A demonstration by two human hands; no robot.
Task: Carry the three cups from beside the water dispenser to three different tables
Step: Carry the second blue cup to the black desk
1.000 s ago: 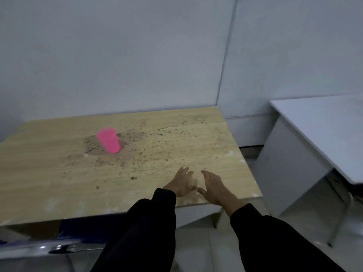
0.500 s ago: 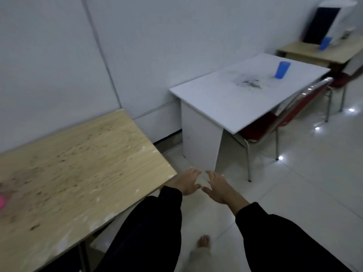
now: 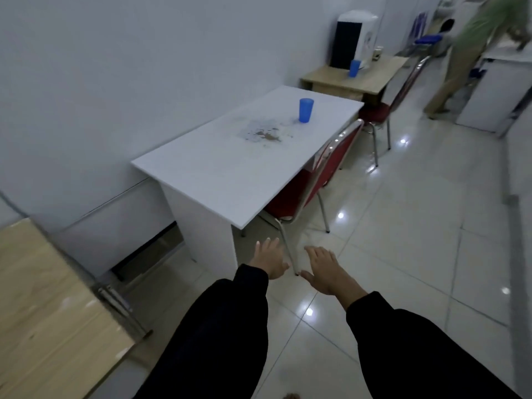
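A blue cup point(image 3: 306, 110) stands upright on the white table point(image 3: 218, 174) near its far end, beside a patch of brown crumbs. Another blue cup point(image 3: 354, 68) stands on the far wooden table point(image 3: 371, 79), in front of the white and black water dispenser point(image 3: 355, 38). My left hand point(image 3: 269, 259) and my right hand point(image 3: 325, 269) are held out over the floor in front of me, fingers apart, nothing in either. The pink cup is out of view.
A wooden table point(image 3: 49, 318) lies at the lower left. Two red chairs point(image 3: 319, 180) with metal legs stand along the white and far tables. A person in green point(image 3: 472, 53) walks at the far right beside a white cabinet point(image 3: 495, 90). Glossy tiled floor stretches ahead.
My view has swung right, away from the wooden table with the pink cup, toward the white table and the far dispenser. Both hands stay empty and spread.
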